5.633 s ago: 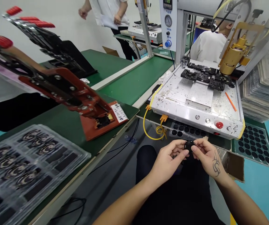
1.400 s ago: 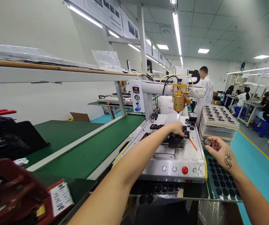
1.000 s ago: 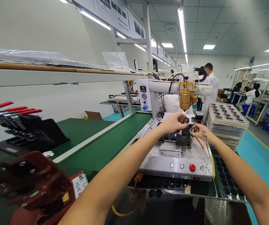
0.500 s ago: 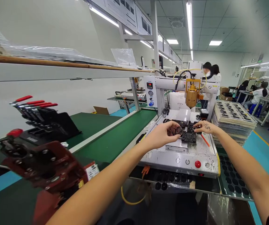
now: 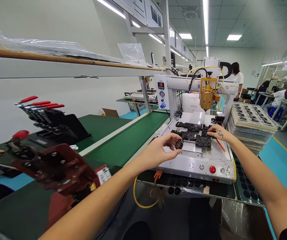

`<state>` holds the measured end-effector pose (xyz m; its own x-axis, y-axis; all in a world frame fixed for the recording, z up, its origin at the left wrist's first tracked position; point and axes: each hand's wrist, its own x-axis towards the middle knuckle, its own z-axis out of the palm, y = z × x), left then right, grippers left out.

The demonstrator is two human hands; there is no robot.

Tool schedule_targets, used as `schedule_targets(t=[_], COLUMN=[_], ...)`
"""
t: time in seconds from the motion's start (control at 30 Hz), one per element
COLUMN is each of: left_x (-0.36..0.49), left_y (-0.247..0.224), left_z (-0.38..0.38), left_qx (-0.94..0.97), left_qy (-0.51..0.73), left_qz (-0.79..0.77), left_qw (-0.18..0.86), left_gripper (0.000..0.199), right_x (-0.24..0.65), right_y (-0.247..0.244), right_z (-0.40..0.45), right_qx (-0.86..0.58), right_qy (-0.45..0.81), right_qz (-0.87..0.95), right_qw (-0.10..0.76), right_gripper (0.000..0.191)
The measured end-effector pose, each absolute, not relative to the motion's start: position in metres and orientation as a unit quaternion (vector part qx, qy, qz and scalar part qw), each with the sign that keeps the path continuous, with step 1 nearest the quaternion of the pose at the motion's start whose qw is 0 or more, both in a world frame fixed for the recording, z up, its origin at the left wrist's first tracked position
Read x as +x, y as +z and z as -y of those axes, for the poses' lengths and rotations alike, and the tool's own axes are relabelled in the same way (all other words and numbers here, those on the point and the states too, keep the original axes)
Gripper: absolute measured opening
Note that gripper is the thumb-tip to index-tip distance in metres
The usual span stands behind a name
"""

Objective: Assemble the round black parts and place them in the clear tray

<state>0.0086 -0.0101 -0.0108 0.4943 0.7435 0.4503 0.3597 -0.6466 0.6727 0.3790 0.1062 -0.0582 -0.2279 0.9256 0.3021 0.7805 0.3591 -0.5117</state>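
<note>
Disc (image 5: 179, 144), pinched by the left hand (image 5: 162, 149), isn't seated on the jig (image 5: 203, 141); right hand (image 5: 216, 132), grip unclear, meets its three o'clock edge.

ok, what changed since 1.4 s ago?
Left hand drew back from the black fixture toward the wearer, now holding a round part. Right hand moved left from beside the machine to the fixture's right end; whether it released its part is hidden. Orange stick stayed put.

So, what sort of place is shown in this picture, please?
Probably a small-parts assembly workshop: a benchtop machine bearing black fixtures, a stack of trays beside it, and red-handled clamps on a green bench.
</note>
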Motion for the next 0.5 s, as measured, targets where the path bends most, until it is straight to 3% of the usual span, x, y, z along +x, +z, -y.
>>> schedule_targets(t=[0.2,0.33,0.5], left_x=[0.027,0.024,-0.001], left_y=[-0.017,-0.043,-0.087], left_z=[0.039,0.060,0.071], left_qx=[0.815,0.818,0.813], left_qy=[0.396,0.380,0.370], left_qz=[-0.334,-0.349,-0.378], left_qw=[0.260,0.254,0.243], left_gripper=[0.033,0.029,0.025], right_x=[0.378,0.378,0.376], right_y=[-0.064,-0.094,-0.144], right_z=[-0.073,0.009,0.105], right_qx=[-0.574,-0.597,-0.622], right_qy=[0.063,0.000,-0.038], right_qz=[0.725,0.663,0.633], right_qw=[0.374,0.451,0.459], right_gripper=[0.026,0.030,0.031])
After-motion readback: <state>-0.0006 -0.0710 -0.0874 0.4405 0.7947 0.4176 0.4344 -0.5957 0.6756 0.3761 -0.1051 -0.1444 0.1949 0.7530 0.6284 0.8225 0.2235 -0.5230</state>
